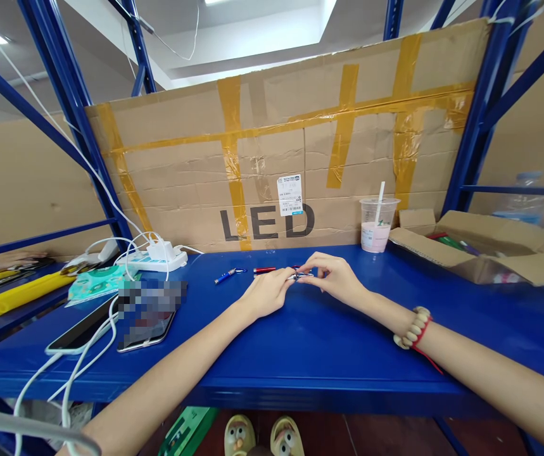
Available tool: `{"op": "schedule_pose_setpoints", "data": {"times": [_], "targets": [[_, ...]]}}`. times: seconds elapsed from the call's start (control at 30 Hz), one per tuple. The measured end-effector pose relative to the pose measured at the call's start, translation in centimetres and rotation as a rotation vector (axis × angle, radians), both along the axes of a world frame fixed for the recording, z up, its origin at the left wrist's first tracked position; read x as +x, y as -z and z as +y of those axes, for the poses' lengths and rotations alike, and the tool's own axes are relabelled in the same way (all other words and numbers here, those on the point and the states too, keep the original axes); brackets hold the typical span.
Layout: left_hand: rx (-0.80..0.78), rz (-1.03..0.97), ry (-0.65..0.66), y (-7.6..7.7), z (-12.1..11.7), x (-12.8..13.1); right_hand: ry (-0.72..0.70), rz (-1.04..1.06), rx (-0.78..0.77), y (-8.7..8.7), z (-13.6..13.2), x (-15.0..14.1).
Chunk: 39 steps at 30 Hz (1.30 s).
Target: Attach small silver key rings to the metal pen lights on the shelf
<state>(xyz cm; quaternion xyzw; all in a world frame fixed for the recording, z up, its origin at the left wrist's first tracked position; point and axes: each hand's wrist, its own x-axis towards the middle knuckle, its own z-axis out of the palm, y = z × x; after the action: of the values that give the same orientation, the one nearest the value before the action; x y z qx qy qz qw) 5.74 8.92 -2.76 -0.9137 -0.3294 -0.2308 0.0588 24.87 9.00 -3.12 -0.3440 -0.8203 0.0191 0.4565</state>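
Over the middle of the blue shelf, my left hand (266, 292) and my right hand (341, 278) meet at a thin, silvery pen-like piece (304, 275). The fingers of both hands are closed on it, the left from one end and the right from the other, and they hide much of it. Just behind my left hand lies a red pen-like barrel (265, 270), partly covered by the fingers. Further left, a short blue pen-like piece (225, 277) with a silvery end rests on the shelf, apart from my hands.
At left are a white power strip (155, 258) with cables, a teal packet (98, 283) and two phones, one (84, 326) with a cable across it. A plastic cup (376, 234) with a straw and an open cardboard box (480, 244) stand right. Taped cardboard (186, 183) closes the back.
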Motion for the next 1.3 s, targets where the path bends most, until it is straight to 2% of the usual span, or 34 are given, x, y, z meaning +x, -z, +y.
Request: {"op": "schedule_pose_setpoints", "data": {"times": [0.13, 0.43, 0.67, 1.3], "targets": [[-0.013, 0.004, 0.016, 0.06, -0.04, 0.07, -0.014, -0.017, 0.034, 0.0, 0.12, 0.13], [-0.014, 0.037, 0.033, 0.18, 0.12, -0.04, -0.072, 0.002, -0.026, 0.14, 0.19, 0.32], [-0.024, 0.017, 0.067, 0.27, 0.39, -0.1, -0.106, 0.094, -0.115, 0.07, 0.02, 0.16], [-0.014, 0.004, 0.097, 0.43, 0.48, -0.17, -0.127, 0.105, -0.186, -0.01, -0.05, 0.19]]}}
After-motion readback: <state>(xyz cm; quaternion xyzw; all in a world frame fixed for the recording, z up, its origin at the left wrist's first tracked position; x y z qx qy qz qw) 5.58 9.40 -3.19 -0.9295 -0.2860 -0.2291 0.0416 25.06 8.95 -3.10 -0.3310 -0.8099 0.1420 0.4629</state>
